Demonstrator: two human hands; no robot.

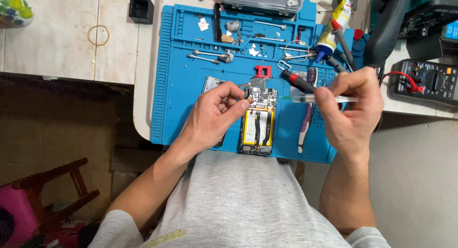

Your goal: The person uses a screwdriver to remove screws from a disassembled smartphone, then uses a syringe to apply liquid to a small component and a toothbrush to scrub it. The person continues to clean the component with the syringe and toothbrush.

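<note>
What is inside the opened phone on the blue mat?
The phone shows a yellow battery, black ribbon cables and a metal-covered board at its top. The left hand covers the upper left corner.

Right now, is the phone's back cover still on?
No, the phone lies open on the blue mat, with its battery and circuit board showing.

Pale tabletop [57, 42], dim brown floor [57, 128] below, dark wooden chair [57, 181], grey wall [420, 181] at right
</note>
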